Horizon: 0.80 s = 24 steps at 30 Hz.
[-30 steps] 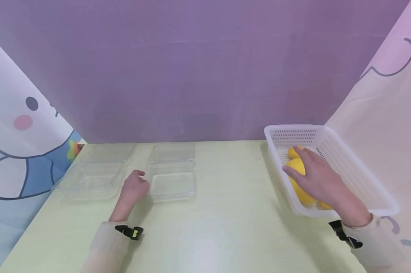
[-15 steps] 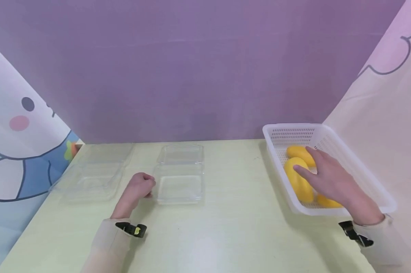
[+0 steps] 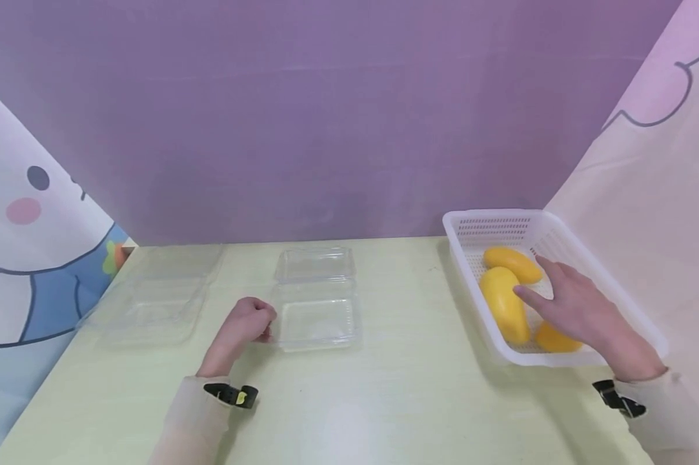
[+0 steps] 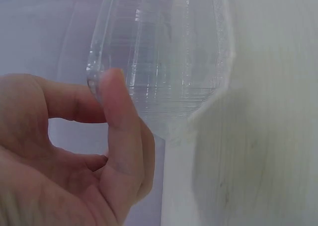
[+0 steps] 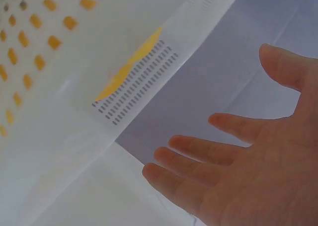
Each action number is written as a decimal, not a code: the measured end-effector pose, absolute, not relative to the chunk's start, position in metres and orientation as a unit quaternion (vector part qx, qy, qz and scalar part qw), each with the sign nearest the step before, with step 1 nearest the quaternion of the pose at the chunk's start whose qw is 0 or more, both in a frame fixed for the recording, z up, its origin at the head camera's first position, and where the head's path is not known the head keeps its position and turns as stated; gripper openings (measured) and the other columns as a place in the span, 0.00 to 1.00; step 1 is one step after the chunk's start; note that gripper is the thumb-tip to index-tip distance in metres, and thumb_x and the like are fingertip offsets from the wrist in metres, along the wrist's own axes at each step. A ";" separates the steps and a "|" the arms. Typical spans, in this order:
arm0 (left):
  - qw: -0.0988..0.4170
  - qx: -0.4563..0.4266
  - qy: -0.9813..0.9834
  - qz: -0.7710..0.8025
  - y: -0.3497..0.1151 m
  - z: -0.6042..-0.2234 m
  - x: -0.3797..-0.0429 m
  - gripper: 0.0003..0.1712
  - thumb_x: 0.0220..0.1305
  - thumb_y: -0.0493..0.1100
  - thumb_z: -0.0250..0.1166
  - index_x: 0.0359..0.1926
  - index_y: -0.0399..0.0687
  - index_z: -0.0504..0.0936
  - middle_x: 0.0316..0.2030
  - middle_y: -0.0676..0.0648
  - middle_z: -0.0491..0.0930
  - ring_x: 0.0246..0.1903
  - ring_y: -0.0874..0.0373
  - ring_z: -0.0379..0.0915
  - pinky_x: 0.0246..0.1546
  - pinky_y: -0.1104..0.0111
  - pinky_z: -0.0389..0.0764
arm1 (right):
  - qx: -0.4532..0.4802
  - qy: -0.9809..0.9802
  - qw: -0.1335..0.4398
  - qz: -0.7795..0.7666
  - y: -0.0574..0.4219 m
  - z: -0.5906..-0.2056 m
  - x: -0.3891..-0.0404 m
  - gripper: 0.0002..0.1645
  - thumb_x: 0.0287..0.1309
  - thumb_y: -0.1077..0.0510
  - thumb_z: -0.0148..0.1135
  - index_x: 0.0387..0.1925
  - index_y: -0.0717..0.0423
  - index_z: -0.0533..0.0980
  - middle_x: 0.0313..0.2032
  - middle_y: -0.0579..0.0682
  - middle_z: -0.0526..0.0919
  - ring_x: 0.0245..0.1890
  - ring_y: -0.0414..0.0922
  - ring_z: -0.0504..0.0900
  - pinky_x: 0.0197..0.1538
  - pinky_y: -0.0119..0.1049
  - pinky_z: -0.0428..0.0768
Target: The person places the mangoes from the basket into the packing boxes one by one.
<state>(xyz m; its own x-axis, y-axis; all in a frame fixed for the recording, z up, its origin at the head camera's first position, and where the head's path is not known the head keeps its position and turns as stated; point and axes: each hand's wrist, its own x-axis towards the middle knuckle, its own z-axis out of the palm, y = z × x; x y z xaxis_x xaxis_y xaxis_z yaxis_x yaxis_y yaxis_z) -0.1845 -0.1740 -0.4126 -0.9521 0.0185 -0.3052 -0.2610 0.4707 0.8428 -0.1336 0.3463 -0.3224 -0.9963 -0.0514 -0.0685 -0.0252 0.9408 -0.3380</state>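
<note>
My left hand pinches the left rim of a clear plastic clamshell box, its lid hinged open toward the back. Seen from the left wrist, thumb and forefinger meet at the rim of the clear box. Over the white basket at the right hovers my right hand, fingers spread and holding nothing. Three yellow mangoes show in the basket: a long mango in front of the thumb, a second mango behind it, and a third mango partly hidden by the hand.
More clear plastic boxes stand with open lids at the table's left side. A purple backdrop rises along the table's back edge, and printed cloths flank both sides.
My left hand has closed on the clear box's rim and shifted the box to the right. My right hand has drawn rightward over the basket, uncovering more of the mangoes.
</note>
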 end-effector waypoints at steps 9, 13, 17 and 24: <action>0.140 -0.069 0.830 0.535 -0.164 -0.419 -0.186 0.14 0.66 0.34 0.54 0.50 0.28 0.72 0.30 0.39 0.75 0.26 0.55 0.73 0.31 0.67 0.85 | -0.007 0.984 0.060 -0.167 0.364 -0.333 -0.138 0.58 0.72 0.30 0.46 0.76 0.73 0.43 0.71 0.80 0.51 0.67 0.79 0.51 0.62 0.77 0.55; 0.140 -0.065 0.826 0.541 -0.160 -0.419 -0.188 0.13 0.66 0.33 0.54 0.48 0.29 0.72 0.28 0.41 0.74 0.25 0.55 0.72 0.31 0.67 0.85 | -0.002 0.986 0.068 -0.155 0.373 -0.338 -0.138 0.58 0.72 0.30 0.46 0.76 0.74 0.43 0.70 0.82 0.51 0.66 0.80 0.52 0.60 0.78 0.57; 0.137 -0.067 0.825 0.544 -0.157 -0.419 -0.188 0.11 0.66 0.33 0.54 0.47 0.30 0.72 0.27 0.42 0.74 0.25 0.55 0.72 0.31 0.67 0.85 | 0.004 0.987 0.079 -0.141 0.379 -0.340 -0.140 0.57 0.73 0.30 0.45 0.75 0.76 0.45 0.68 0.84 0.52 0.64 0.81 0.54 0.58 0.79 0.59; 0.132 -0.067 0.828 0.541 -0.155 -0.420 -0.186 0.10 0.67 0.33 0.53 0.47 0.31 0.72 0.30 0.39 0.75 0.26 0.55 0.73 0.31 0.67 0.85 | 0.011 0.987 0.101 -0.123 0.389 -0.339 -0.142 0.56 0.73 0.31 0.44 0.70 0.83 0.51 0.61 0.87 0.61 0.58 0.82 0.64 0.52 0.74 0.70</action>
<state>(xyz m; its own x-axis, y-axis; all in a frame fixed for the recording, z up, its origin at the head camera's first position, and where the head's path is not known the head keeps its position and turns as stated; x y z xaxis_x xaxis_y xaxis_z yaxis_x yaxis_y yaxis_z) -0.1862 -0.1547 -0.4198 -0.9560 0.0312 -0.2919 -0.2547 0.4061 0.8776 -0.1416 0.3889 -0.3390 -0.9792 -0.0024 -0.2029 0.0476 0.9693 -0.2412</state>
